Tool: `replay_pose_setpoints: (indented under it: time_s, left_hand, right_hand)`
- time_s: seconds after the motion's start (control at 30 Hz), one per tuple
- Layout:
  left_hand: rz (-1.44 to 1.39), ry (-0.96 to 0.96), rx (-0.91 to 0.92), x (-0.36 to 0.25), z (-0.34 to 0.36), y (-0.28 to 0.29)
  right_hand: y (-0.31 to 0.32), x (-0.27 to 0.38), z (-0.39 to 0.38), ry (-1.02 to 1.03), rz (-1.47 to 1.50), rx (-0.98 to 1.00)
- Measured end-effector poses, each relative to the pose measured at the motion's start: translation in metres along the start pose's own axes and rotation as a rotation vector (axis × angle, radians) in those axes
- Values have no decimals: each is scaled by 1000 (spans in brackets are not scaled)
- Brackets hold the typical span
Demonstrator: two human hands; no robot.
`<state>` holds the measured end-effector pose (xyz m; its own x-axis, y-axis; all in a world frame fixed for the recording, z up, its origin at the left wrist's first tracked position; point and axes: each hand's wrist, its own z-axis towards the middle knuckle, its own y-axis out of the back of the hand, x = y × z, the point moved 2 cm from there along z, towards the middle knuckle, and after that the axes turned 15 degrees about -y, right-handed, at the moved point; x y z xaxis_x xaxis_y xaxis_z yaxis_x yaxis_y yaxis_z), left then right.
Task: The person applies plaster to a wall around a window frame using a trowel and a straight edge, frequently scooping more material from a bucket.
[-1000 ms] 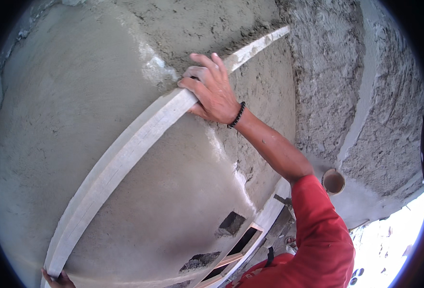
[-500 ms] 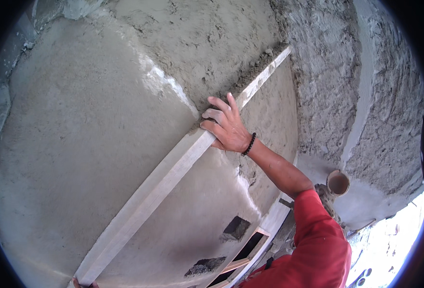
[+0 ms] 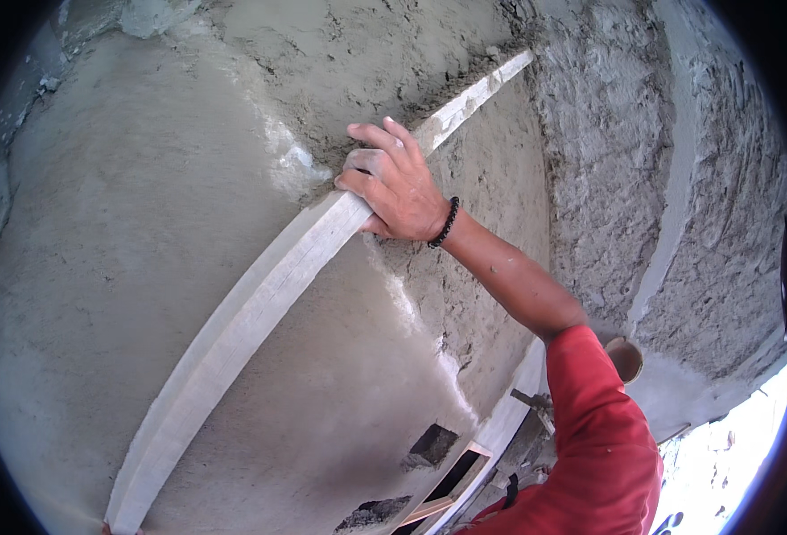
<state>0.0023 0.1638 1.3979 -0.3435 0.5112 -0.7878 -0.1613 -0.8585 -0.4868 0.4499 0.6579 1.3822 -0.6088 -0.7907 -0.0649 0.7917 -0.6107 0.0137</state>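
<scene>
My right hand [image 3: 398,183] grips a long pale straightedge [image 3: 237,325] that lies diagonally against the grey plaster surface [image 3: 126,232], bowed by the lens. Its fingers curl over the upper edge, and a black beaded band circles the wrist. Wet mortar [image 3: 469,80] is gathered along the bar's upper part. At the bar's lower end, bottom left, only a sliver of my left hand [image 3: 136,530] shows, holding it. My red sleeve fills the lower right.
Rough plaster [image 3: 607,160] with a smooth strip covers the right side, above a round clay-coloured container [image 3: 625,357] partly behind my arm. Along the bottom are two recesses [image 3: 433,444], a wooden frame [image 3: 451,473] with dark openings, and a pale ledge [image 3: 509,419]. Bright light enters at lower right.
My right hand and the straightedge shifted down the surface half a second ago and have since moved back up. Less of my left hand shows now at the lower edge.
</scene>
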Motion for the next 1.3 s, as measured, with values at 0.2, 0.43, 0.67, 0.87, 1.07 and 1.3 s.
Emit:
replay_pose_setpoints:
  time_s: [0.2,0.43,0.67,0.87,1.07,1.3]
  left_hand:
    - [252,-234,160,-31,44,-10]
    - [-102,-116,159,-56,107,-15]
    - [-46,-54,152,-53,66,-20]
    - [127,25,129,-17,34,9]
    - [-27,46,34,-23,33,1]
    - [51,-27,-18,-38,28,-16]
  right_hand:
    - [-5,-6,22,14,-29,-40]
    - [-1,-6,40,-17,1,-49]
    - [7,1,30,-18,15,41]
    - [7,25,-31,-26,60,35]
    - [-9,13,-10,53,-34,-104]
    - [-13,-11,52,224,-26,-189]
